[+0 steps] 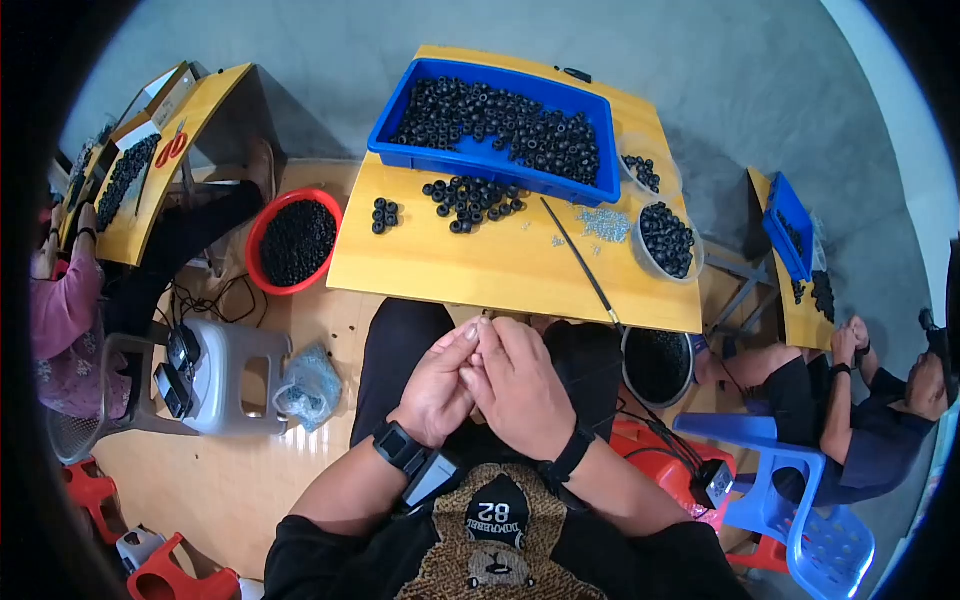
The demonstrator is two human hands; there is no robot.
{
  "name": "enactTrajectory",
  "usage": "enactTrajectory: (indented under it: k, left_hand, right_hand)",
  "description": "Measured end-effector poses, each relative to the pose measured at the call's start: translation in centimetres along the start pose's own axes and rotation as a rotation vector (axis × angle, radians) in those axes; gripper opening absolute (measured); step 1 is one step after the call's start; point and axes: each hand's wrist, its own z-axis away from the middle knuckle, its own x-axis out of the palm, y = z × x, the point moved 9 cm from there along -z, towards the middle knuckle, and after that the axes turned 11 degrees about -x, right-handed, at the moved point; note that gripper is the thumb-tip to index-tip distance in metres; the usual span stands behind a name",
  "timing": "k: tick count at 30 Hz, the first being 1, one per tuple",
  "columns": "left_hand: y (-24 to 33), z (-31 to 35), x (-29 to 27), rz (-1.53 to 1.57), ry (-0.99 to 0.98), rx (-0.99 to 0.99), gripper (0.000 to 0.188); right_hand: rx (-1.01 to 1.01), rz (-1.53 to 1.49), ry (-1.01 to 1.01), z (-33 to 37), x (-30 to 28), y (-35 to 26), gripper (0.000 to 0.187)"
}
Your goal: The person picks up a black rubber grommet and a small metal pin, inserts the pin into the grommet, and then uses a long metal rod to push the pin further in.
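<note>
My left hand and my right hand meet just below the table's front edge, above my lap. Thumbs and fingertips of both are pinched together; whatever lies between them is too small or hidden to make out. Beyond them, a loose pile of black ring-shaped beads lies on the yellow table, with a small cluster of the same beads to its left. A thin black stick slants toward the front edge. Near it are small silvery pieces.
A blue tray of black beads stands at the back of the table. Clear tubs of beads sit at the right. On the floor are a red basin, a bucket, a plastic bag and stools. People sit at tables on both sides.
</note>
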Motion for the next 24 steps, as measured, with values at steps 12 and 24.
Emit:
enactTrajectory:
  k: [12,24]
  left_hand:
    - [-0.4,1.1,0.9,0.059,-0.096,0.002,0.022]
    - [2.7,-1.3,-0.3,0.262,-0.163,-0.052,0.023]
  right_hand:
    - [-0.001,-0.141,0.019,1.7,0.2,0.2,0.070]
    - [0.010,-0.417,-0.065,-2.6,0.4,3.4,0.049]
